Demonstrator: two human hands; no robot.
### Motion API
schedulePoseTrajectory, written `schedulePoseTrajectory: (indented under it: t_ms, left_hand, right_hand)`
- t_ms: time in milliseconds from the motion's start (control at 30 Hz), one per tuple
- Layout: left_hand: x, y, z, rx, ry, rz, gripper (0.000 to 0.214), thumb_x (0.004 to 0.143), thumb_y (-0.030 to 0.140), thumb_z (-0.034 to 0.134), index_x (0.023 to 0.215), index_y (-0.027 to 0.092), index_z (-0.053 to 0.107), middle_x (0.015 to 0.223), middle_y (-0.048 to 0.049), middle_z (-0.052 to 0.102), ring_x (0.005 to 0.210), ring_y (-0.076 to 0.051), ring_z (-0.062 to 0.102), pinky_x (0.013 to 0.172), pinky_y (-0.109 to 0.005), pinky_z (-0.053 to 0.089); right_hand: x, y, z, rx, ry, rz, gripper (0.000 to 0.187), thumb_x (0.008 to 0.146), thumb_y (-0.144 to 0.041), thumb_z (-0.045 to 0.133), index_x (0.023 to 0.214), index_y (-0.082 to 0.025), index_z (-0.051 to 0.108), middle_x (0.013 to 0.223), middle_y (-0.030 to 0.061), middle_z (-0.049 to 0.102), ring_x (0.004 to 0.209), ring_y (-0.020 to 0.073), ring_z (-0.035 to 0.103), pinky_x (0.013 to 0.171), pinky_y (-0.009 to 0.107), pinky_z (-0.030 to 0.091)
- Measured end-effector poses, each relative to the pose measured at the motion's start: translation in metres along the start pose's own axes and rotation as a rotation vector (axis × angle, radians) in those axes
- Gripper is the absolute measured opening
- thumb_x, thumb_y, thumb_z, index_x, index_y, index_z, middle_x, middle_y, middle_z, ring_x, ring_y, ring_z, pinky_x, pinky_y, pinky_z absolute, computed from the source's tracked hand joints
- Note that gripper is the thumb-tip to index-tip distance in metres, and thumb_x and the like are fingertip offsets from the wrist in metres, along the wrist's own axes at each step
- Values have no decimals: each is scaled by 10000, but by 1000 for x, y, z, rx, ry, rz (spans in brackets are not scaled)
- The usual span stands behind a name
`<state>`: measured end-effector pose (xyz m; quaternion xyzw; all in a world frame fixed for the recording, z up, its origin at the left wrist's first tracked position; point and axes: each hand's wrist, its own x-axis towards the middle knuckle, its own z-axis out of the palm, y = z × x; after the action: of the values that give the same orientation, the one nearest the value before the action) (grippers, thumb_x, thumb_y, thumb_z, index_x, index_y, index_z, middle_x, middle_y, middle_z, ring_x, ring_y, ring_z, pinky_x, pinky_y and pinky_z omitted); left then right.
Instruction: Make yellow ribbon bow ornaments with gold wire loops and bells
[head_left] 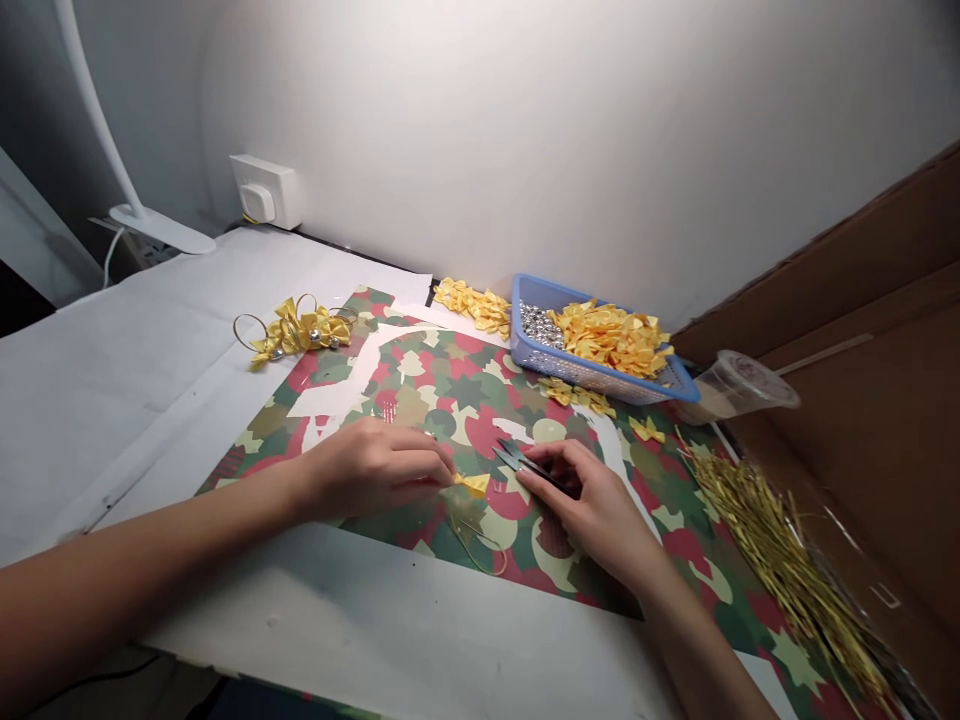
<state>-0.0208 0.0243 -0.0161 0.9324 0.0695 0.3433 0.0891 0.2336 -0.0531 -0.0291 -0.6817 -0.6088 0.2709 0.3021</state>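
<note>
Between the fingertips of my left hand [390,460] is a small yellow ribbon bow [472,485], held just above the patterned paper. A thin gold cord [480,560] trails below it in a loop. My right hand [592,500] is closed round small dark thread snips [517,458], whose blades are apart and point left, a short way right of the bow. Their handles are partly hidden by my fingers. Several yellow bows with silver bells and gold cord loops [300,330] lie together at the left.
A blue basket [607,385] holds silver bells [541,326] and yellow bows [615,338]. More bows [472,304] lie beside it. A clear plastic cup [750,385] and a bundle of gold cords [780,550] are at the right. A white lamp [161,230] stands back left.
</note>
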Motion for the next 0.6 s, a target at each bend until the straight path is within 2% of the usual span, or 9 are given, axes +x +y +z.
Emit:
schedulePoseTrajectory:
  t_ms: [133,233,333,400,500,600]
  left_hand:
    - [-3,-1,5,-38,3,-30,98,879,128,551,809,178,600,789,-1,729,642,-97,664,583,-197,549]
    - [-2,-3,8,-30,-21,-64,136,905,157,502,815,192,597,757,1,714,613,-92,643,575,-199,532]
    - [2,-3,7,11,-120,-49,178,907,134,470,798,185,601,711,-10,700,636,-111,632,602,-223,527]
    - [5,-2,6,39,-144,-18,203,902,112,457,773,181,598,693,-11,696,677,-129,636,650,-247,532]
    - [7,-1,4,34,-139,1,209,892,87,453,761,172,593,698,-19,700,694,-139,637,660,-250,535]
    - [7,0,3,13,-109,22,213,875,45,452,761,166,585,682,-23,699,659,-133,628,632,-237,545]
  right_hand:
    - [-3,-2,0,85,-86,43,263,792,-459,642,870,-213,589,722,-2,581,631,159,524,574,273,415]
    - [-3,-4,-1,103,-94,27,263,785,-467,648,849,-212,632,693,1,584,627,166,531,563,277,412]
    - [-3,-4,-2,82,-94,-41,270,802,-477,627,767,-213,672,747,33,622,649,180,553,580,296,422]
    - [-3,-5,-2,104,-66,-57,279,804,-481,628,760,-211,682,807,51,648,697,192,578,621,308,440]
    - [-4,-9,-1,278,-30,41,325,787,-522,638,803,-197,645,757,42,643,676,188,602,615,299,461]
    - [-5,-16,-1,491,-80,121,378,793,-578,603,843,-207,553,748,19,624,538,130,555,506,255,435]
